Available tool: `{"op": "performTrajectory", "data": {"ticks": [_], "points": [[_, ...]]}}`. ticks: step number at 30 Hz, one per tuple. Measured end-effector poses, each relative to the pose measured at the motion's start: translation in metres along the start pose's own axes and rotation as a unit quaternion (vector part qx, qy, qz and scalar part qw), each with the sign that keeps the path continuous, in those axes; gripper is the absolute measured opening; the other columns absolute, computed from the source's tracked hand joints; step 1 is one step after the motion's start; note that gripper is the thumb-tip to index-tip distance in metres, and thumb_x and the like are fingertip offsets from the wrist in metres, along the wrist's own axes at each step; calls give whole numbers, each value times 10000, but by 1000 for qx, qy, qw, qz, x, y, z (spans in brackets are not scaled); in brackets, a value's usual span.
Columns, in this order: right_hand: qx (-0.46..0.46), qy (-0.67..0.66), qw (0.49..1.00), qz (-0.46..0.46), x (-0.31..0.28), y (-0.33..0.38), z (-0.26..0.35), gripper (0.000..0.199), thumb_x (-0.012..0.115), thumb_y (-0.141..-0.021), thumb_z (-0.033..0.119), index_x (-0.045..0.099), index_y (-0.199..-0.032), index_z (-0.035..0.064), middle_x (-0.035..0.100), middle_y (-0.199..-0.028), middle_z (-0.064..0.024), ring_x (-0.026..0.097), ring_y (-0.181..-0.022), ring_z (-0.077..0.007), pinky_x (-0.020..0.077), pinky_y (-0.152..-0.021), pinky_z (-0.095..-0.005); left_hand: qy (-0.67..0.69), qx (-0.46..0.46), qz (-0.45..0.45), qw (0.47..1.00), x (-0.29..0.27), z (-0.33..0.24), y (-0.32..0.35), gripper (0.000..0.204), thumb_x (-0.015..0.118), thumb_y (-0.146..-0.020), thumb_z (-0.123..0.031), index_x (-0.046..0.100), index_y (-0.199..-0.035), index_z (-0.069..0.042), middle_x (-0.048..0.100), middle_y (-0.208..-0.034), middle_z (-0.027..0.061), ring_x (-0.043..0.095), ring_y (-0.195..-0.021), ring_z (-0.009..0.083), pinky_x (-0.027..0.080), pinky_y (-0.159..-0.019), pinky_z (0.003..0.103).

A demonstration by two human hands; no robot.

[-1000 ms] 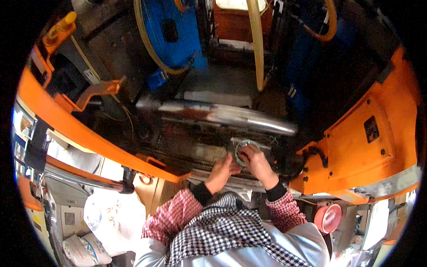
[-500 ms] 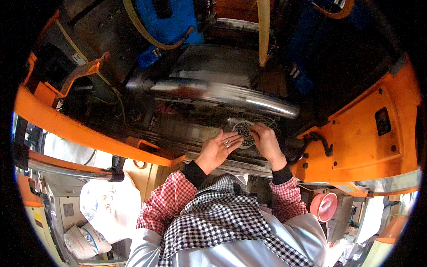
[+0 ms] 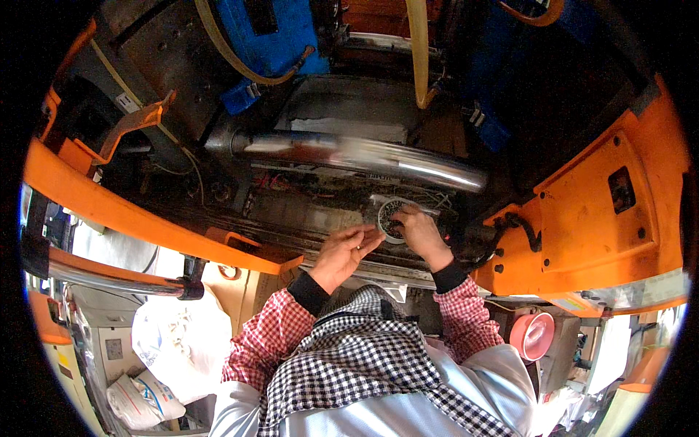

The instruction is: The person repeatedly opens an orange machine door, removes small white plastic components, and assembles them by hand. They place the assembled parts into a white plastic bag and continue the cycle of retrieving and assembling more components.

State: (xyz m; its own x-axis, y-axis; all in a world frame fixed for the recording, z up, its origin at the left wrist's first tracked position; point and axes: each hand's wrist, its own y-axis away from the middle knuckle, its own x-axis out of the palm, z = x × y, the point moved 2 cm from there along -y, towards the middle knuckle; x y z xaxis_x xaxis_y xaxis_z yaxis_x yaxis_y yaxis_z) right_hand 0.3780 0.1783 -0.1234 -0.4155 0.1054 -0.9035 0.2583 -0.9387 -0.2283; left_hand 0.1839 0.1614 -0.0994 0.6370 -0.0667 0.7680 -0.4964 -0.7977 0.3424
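A round white bowl (image 3: 381, 209) holds many small dark and shiny pieces (image 3: 392, 212), too small to name. My right hand (image 3: 424, 234) reaches into it from the right, with bent fingertips down among the pieces. Those fingertips are closed together, and whatever lies between them is hidden. Just left of the bowl is my left hand (image 3: 341, 256), its fingers stretched toward the rim and slightly cupped. A ring shows on one of its fingers. I see nothing held in it.
Beyond the bowl a thick shiny metal bar (image 3: 357, 154) crosses the dark machine. An orange guard (image 3: 160, 211) runs along the left, and an orange panel (image 3: 597, 211) stands at the right. A pink round container (image 3: 532, 336) and a white bag (image 3: 182, 339) are nearer me.
My right hand has moved left and its fingers have dipped into the bowl. My left hand has shifted slightly left and down, its palm turning toward the bowl.
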Motion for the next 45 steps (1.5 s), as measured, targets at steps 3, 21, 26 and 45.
{"op": "performTrajectory", "data": {"ticks": [3, 21, 26, 45], "points": [[6, -8, 1000, 3, 2, -4, 0, 152, 623, -747, 114, 650, -867, 25, 602, -885, -136, 581, -862, -322, 474, -730, -416, -6, -11, -20, 1000, -6, 2, 1, 220, 439, -922, -24, 536, -1077, 98, 562, -1118, 187, 546, -1079, 304, 452, -970, 367], [30, -317, 910, -266, -68, -66, 50, 66, 678, -767, 47, 658, -793, -10, 638, -779, -118, 618, -701, -197, 478, -623, -285, 4, 27, -90, 996, -7, -14, 18, 166, 523, -925, -186, 579, -931, -31, 622, -916, 80, 560, -753, 137, 480, -674, 248], [-10, -420, 818, -394, -91, -216, 55, 61, 611, -813, 23, 656, -839, -9, 661, -803, -109, 624, -714, -138, 479, -630, -292, -78, 52, -100, 991, 5, -34, 27, 231, 515, -933, -225, 592, -974, -11, 569, -809, 16, 506, -682, 106, 429, -609, 221], [56, -194, 859, -471, -79, -422, 5, 285, 675, -756, 80, 634, -1029, 6, 666, -906, -161, 640, -853, -291, 487, -761, -358, -168, 28, -122, 978, 28, -60, 43, 303, 434, -970, -193, 561, -1143, 20, 550, -797, 9, 475, -682, 70, 392, -599, 194]]}}
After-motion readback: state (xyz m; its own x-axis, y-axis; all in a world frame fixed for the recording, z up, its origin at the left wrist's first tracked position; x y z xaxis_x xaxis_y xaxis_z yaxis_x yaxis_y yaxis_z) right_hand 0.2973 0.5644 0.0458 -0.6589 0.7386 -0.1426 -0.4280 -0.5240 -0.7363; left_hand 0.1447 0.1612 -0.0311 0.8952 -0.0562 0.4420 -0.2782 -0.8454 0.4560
